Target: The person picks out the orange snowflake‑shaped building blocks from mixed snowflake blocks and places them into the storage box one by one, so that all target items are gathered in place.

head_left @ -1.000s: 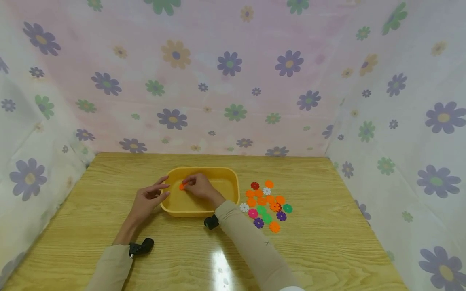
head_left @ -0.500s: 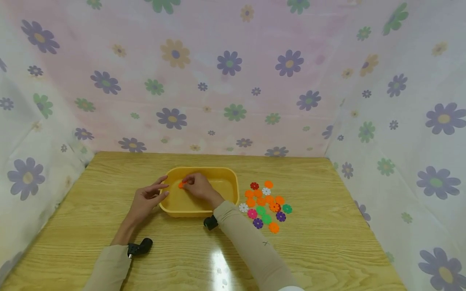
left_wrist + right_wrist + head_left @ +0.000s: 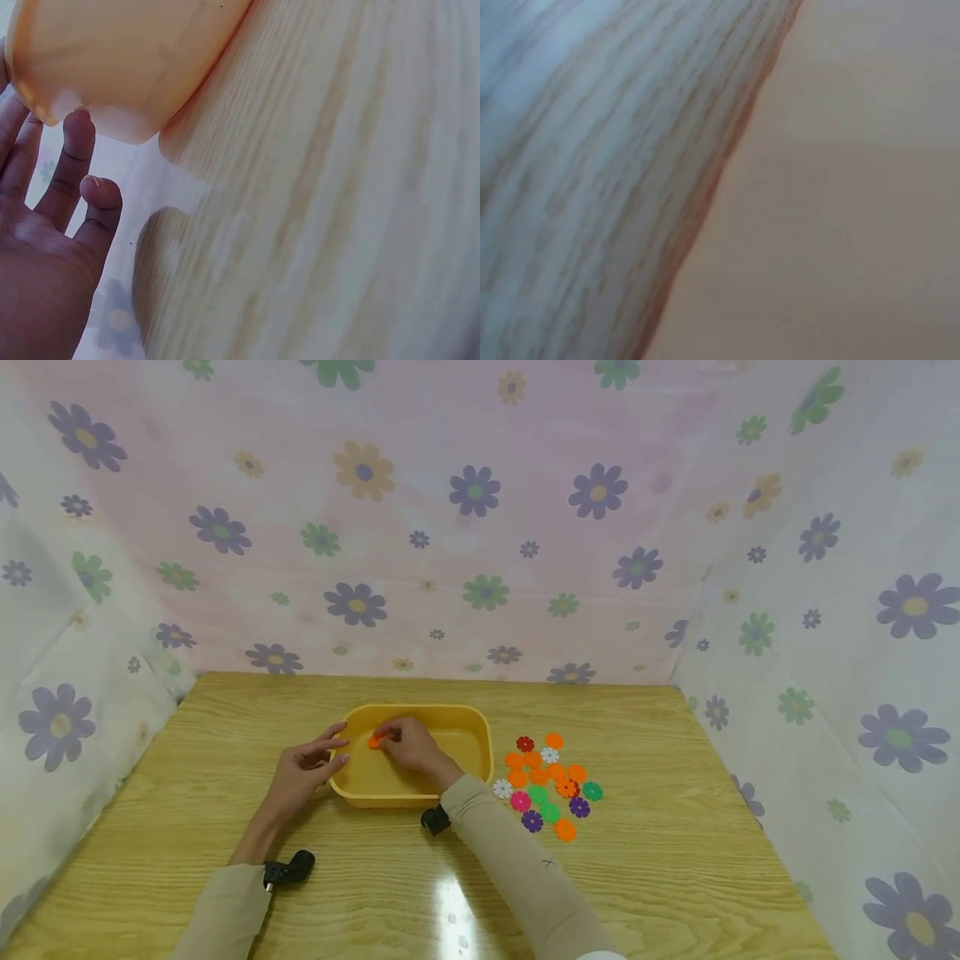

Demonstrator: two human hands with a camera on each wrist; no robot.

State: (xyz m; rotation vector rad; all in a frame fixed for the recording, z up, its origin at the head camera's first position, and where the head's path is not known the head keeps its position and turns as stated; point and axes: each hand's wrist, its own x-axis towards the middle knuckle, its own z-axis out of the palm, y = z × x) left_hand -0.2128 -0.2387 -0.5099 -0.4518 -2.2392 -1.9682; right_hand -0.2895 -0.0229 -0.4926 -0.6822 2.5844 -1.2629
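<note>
A yellow plastic tub (image 3: 472, 718) stands on the wooden table (image 3: 675, 860). My right hand (image 3: 408, 745) is inside the tub and pinches a small orange flower disc (image 3: 373, 742) at its fingertips. My left hand (image 3: 303, 770) rests against the tub's left outer wall with straight fingers (image 3: 71, 161) touching the tub (image 3: 127, 52). In the right wrist view only the tub's wall (image 3: 855, 195) and table grain (image 3: 592, 150) show, blurred.
A heap of flower discs (image 3: 547, 781) in orange, green, purple, pink, white and red lies right of the tub. Flowered cloth walls (image 3: 825, 568) close in the table at the back and both sides. Black wrist cameras (image 3: 288, 870) sit by each sleeve.
Almost nothing moves: my right hand keeps the orange disc over the tub's left part, and the left hand stays against the tub.
</note>
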